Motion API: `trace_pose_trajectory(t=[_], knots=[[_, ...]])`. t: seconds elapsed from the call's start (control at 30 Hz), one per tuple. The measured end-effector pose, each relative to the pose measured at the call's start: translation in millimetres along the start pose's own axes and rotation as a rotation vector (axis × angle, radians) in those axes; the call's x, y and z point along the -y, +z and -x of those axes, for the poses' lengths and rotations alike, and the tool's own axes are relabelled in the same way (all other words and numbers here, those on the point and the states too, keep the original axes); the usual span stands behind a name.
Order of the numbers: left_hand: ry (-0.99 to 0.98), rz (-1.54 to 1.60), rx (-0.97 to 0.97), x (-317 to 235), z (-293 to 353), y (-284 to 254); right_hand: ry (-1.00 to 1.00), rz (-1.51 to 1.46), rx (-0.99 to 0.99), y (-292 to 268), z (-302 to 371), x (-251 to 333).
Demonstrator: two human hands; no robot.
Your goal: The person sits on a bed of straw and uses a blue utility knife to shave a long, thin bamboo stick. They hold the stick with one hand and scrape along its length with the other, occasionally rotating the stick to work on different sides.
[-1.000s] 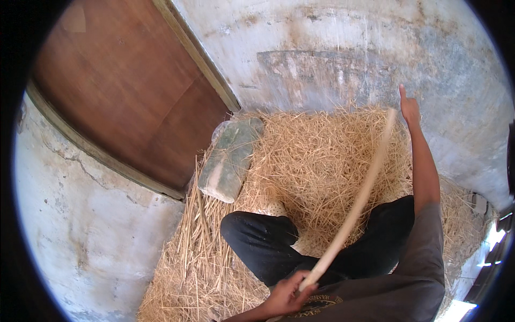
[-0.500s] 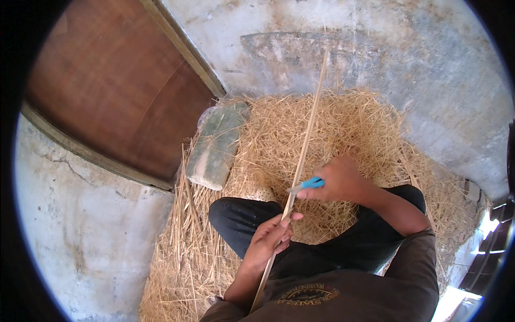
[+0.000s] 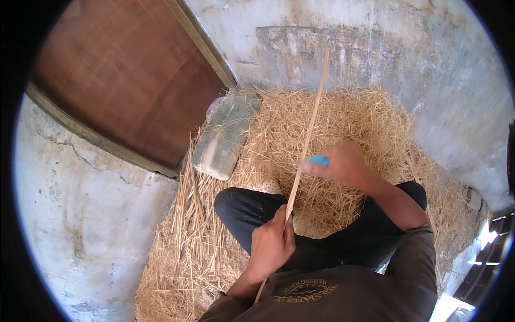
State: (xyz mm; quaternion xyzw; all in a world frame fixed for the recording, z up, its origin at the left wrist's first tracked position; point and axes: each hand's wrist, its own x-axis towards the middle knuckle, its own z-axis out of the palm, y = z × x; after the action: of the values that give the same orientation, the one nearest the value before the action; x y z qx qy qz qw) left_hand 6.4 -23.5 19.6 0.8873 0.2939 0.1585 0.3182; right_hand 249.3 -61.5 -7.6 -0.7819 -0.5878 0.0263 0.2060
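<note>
A long, thin bamboo strip [image 3: 310, 129] slants up from my lap toward the wall. My left hand [image 3: 272, 242] is closed around its lower part, back of the hand facing up. Farther along the strip, my right hand [image 3: 346, 165] grips a small knife with a blue handle [image 3: 318, 160]. The knife's blade end is at the strip's edge, but motion blur hides whether it touches. My legs are crossed, with the strip passing over them.
Pale shavings [image 3: 343, 121] cover the floor around me. A greenish block [image 3: 224, 140] lies at the left beside longer loose strips [image 3: 190, 206]. A stained wall [image 3: 429, 70] rises ahead, and a brown panel [image 3: 129, 80] in a wooden frame stands at the far left.
My right hand and the knife have moved up along the strip, away from my left hand. My left hand has turned, its back now facing up. The view has shifted slightly.
</note>
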Motion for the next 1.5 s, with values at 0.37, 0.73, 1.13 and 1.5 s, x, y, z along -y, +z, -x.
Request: trace_pose_trajectory(t=[0.37, 0.73, 1.13, 1.5], knots=[[0.094, -0.099, -0.126, -1, -16, 5, -0.167, -0.049, -0.060, 21, 10, 5], [0.037, 0.212, 0.030, 7, 12, 17, 0.359, 0.061, -0.015, 26, -35, -97], [-0.136, 0.373, 0.215, 11, 58, 8, 0.493, 0.082, -0.051, -30, -40, -131], [-0.162, 0.459, 0.370, 28, 111, -8, 0.788, 0.217, -0.259, -49, -40, -256]])
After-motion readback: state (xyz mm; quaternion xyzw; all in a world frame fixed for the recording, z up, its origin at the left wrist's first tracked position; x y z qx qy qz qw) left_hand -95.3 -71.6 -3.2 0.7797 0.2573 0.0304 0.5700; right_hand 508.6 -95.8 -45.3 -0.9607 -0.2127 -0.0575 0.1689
